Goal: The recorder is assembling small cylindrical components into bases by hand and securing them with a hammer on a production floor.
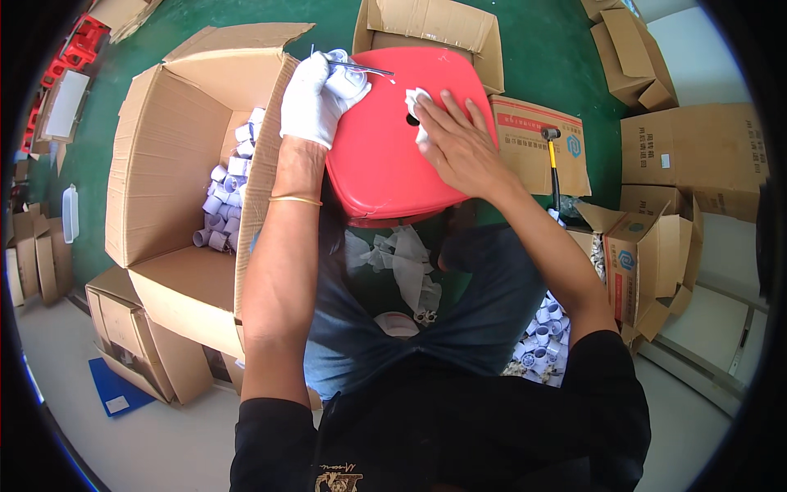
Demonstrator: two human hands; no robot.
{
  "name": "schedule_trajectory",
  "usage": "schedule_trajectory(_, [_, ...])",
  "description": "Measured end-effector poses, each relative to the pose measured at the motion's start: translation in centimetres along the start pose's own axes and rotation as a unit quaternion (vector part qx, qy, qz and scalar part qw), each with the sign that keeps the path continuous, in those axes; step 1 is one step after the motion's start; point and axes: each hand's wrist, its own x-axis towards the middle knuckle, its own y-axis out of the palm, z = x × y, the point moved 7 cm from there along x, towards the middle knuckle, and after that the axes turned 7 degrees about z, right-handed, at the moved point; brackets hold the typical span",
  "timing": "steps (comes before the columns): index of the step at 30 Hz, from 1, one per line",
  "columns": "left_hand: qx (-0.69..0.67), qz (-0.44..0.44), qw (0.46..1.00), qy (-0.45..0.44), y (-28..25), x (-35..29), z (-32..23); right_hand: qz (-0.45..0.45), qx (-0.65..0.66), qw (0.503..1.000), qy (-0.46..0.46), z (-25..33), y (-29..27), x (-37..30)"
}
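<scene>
A red plastic stool (393,164) stands in front of me. Over its far left corner, my left hand (311,102) in a white glove is closed on a white plastic pipe fitting (348,82). A thin dark rod (365,68) sticks out across that fitting, pointing right. My bare right hand (463,148) lies on the right half of the seat. Its thumb and forefinger are on a crumpled white cloth (416,100) beside the stool's dark hole, while the other fingers are spread. Part of the cloth is hidden under the hand.
At left, a large open carton (172,156) holds several white fittings (225,197). More fittings (541,336) lie by my right leg. A yellow-handled hammer (553,164) rests on a flattened carton (525,135) at right. Torn plastic film (402,262) lies below the stool.
</scene>
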Motion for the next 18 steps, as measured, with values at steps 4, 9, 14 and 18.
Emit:
schedule_trajectory(4, [0.015,0.002,1.0,0.019,-0.1,0.2,-0.1,-0.072,0.056,0.996,-0.003,0.3,-0.2,1.5])
schedule_trajectory(9, [0.008,0.014,1.0,0.0,-1.2,0.3,0.1,0.011,-0.027,0.999,-0.021,0.1,0.4,-1.7])
schedule_trajectory(14, [0.001,0.01,1.0,0.02,-0.7,0.9,0.5,-0.073,-0.02,0.997,0.002,-1.2,-0.9,1.1])
schedule_trajectory(18, [-0.014,0.019,1.0,0.007,-1.3,0.9,0.2,-0.082,-0.057,0.994,-0.045,0.6,-1.7,0.2])
